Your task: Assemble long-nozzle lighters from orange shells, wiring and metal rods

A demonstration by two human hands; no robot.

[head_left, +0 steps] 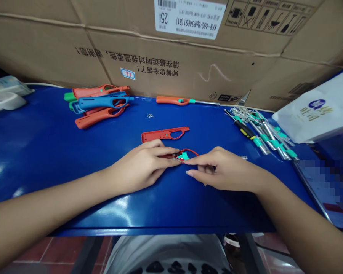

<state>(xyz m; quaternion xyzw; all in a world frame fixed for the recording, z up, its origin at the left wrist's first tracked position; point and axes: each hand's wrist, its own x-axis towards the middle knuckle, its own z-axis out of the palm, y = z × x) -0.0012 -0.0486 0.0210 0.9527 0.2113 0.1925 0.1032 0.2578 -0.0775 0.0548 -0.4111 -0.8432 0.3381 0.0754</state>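
My left hand (147, 161) is closed around the handle end of a red lighter half-shell (194, 153), its finger and thumb tips at the shell's inner parts. A green trigger (184, 155) sits in that shell. The index fingertip of my right hand (217, 167) touches the shell beside the trigger; its thumb is held apart below, with nothing between the two. Past my right hand a metal tube end (242, 157) shows; the stretch between is hidden. Just beyond my hands lies a matching red half-shell (164, 135), hollow side up. Farther back are several small white pins or screws (150, 116).
A pile of orange, blue and green shells (98, 104) lies back left. An orange lighter with a metal tube (171, 100) rests against the cardboard box (137, 53). At right are several metal tubes with green parts (271, 133), a black-yellow screwdriver (244, 130) and a white bag (314, 110).
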